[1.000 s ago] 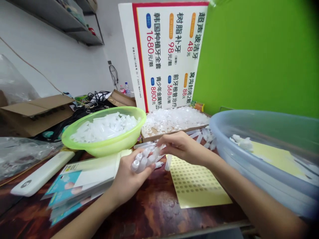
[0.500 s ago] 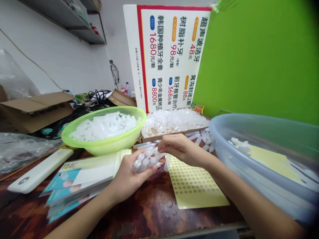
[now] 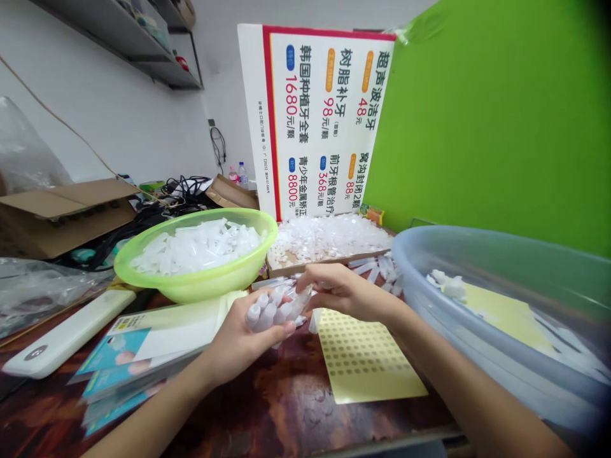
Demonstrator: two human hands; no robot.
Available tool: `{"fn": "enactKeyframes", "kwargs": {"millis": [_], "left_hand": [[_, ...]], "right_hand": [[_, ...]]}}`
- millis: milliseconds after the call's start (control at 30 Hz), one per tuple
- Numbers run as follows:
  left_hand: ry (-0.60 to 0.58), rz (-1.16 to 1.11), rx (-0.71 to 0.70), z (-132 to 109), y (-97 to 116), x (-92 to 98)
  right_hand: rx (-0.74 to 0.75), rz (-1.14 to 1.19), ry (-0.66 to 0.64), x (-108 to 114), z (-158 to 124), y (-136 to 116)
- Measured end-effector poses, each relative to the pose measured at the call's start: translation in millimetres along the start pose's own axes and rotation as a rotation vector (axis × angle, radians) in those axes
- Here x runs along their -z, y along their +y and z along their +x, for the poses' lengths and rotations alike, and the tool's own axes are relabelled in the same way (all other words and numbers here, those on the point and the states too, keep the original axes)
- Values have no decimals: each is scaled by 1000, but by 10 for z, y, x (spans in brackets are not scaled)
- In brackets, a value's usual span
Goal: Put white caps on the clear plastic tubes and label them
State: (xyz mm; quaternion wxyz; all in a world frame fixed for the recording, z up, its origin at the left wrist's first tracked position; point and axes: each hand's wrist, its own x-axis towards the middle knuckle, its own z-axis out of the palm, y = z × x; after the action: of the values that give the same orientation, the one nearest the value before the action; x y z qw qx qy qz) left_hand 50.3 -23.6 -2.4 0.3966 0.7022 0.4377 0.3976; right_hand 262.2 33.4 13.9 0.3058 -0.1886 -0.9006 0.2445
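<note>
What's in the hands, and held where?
The left hand cradles a bundle of small plastic tubes around their bodies, rounded ends poking out. The right hand pinches the bundle's far ends with its fingertips.

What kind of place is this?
Probably a makeshift workroom for putting small plastic parts together by hand: there's a green basin of clear tubes, a tray heaped with small caps, and a dental price poster propped behind.

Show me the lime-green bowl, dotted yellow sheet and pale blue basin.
Lime-green bowl (image 3: 205, 286), head view, outer wall.
Dotted yellow sheet (image 3: 363, 362), head view, middle of the sheet.
Pale blue basin (image 3: 429, 305), head view, outer wall near the rim.
</note>
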Motion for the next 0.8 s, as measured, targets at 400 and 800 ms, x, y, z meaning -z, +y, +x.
{"fn": "enactKeyframes", "kwargs": {"millis": [400,800], "left_hand": [[8,-119,15,-26,9,25],[-488,-871,333,-92,-88,25]], "right_hand": [[-84,1,46,-9,-11,-55],[-106,297,19,4,-7,-107]]}}
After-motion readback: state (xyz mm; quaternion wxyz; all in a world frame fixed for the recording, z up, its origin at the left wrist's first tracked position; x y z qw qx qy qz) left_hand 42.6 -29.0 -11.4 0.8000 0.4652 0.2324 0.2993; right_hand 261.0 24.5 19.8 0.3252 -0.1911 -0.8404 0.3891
